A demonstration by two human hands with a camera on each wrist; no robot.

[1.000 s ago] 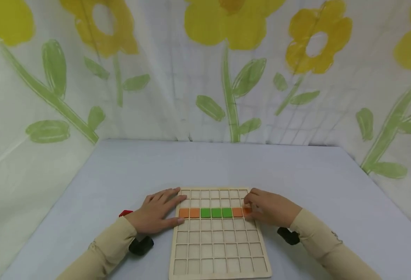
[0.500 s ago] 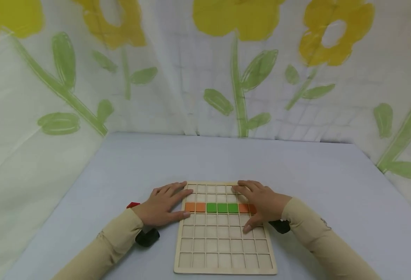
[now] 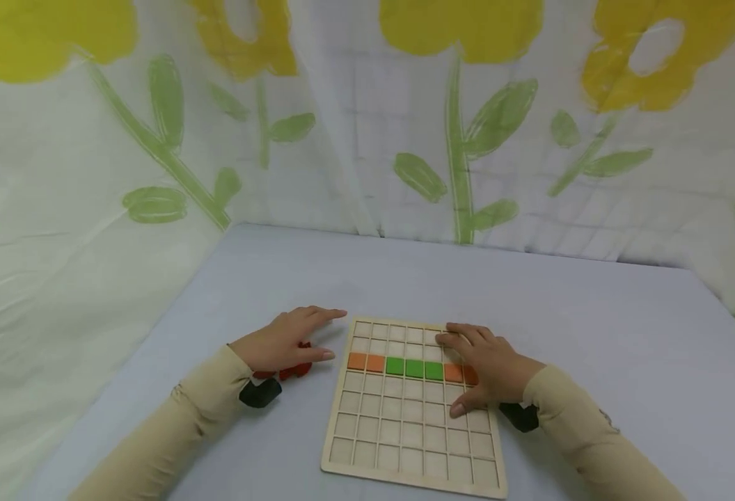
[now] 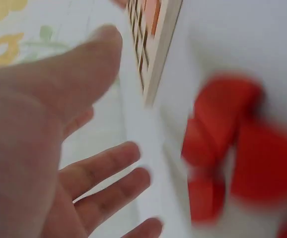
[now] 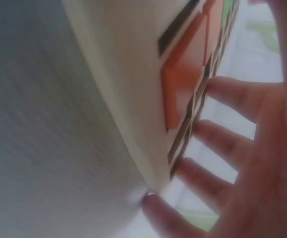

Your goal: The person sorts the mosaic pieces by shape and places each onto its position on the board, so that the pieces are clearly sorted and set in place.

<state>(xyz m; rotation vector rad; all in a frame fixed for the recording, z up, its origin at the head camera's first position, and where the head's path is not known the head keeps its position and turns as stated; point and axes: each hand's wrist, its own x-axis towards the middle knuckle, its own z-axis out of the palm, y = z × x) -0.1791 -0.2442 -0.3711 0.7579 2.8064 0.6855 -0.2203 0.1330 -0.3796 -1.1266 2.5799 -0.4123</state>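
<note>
A wooden grid board [image 3: 413,435] lies on the table, slightly turned. Across its third row from the back run orange tiles [image 3: 366,362], then green tiles [image 3: 414,368], then more orange at the right end. My right hand [image 3: 495,365] is spread over the board's right side, partly covering the last orange tile [image 5: 185,74]; fingertips reach the board's edge in the right wrist view. My left hand [image 3: 286,341] is off the board, left of it, fingers extended and holding nothing. Red pieces [image 4: 223,114] lie beneath it, partly hidden by the hand in the head view.
The pale table [image 3: 593,327] extends behind and to both sides of the board. A white curtain [image 3: 355,139] painted with yellow flowers hangs along the back and sides. Each wrist carries a dark camera [image 3: 261,394].
My right hand released the end orange tile and spread its fingers over the board. The left hand left the board's left edge, moving over the red pieces. The head view turned left.
</note>
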